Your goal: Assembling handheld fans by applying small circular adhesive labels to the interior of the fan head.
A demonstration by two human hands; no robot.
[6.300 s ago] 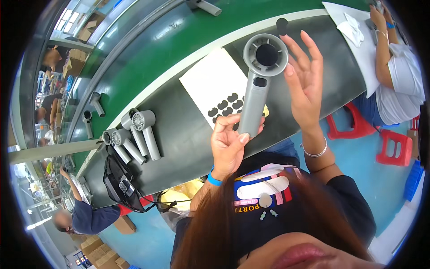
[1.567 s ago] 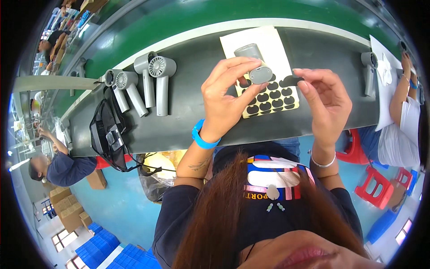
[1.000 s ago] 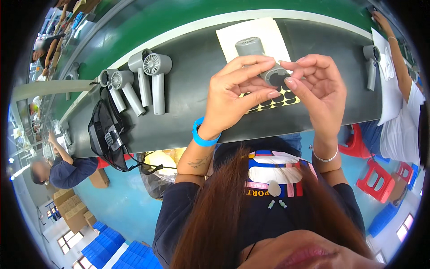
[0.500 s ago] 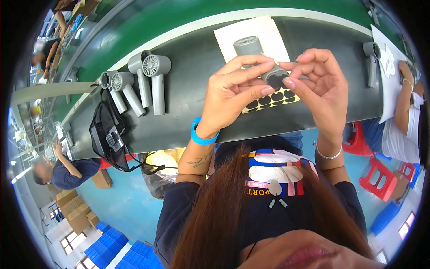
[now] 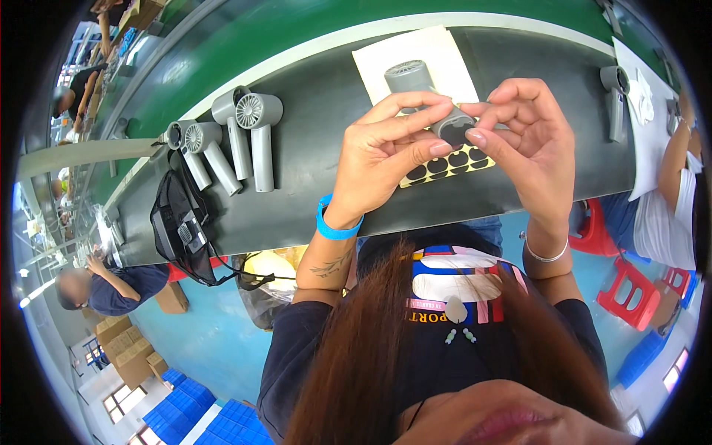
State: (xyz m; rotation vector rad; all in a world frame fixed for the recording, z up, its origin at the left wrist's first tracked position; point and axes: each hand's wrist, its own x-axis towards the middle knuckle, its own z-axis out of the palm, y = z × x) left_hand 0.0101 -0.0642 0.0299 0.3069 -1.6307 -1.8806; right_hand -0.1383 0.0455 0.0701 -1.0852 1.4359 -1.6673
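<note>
A grey handheld fan (image 5: 408,76) points its round head away from me, its handle running back toward me. My left hand (image 5: 397,144) is closed around the handle, thumb below and fingers above. On the handle's near end lies a dark round sticker (image 5: 455,132). The thumb and forefinger of my right hand (image 5: 530,137) pinch at this sticker's right edge; the other fingers are curled and raised. Beneath both hands is a pale yellow sheet of black round stickers (image 5: 439,172), partly covered by them. A cream paper sheet (image 5: 458,67) lies under the fan's head.
Several grey handheld fans (image 5: 259,141) lie left on the dark table (image 5: 319,81). A black mesh bag (image 5: 178,222) hangs at the table's near left edge. Another fan (image 5: 615,104) lies at the right, by a co-worker's arm (image 5: 673,163). Red stools (image 5: 629,295) stand below right.
My hands stay almost in place, the right thumb and forefinger shifting slightly at the sticker's edge. At the right, the co-worker's arm has moved.
</note>
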